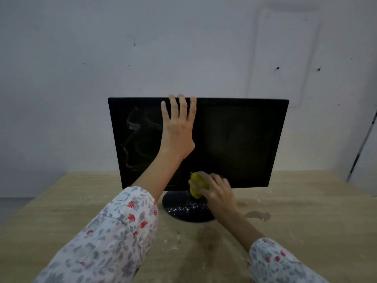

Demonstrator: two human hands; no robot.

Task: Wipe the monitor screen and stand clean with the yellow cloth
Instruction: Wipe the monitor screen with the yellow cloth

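Left hand (177,127) lying flat, fingers spread over monitor (234,139) top edge, right hand (216,193) fingers gripping cloth (196,183) against stand (183,209) neck, on bench (306,211)

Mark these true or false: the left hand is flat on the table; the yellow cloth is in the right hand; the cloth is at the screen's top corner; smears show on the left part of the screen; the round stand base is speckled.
1. The left hand is flat on the table. False: it rests on the monitor, fingers over its top edge.
2. The yellow cloth is in the right hand. True.
3. The cloth is at the screen's top corner. False: it is at the lower bezel, by the stand neck.
4. Smears show on the left part of the screen. True.
5. The round stand base is speckled. True.
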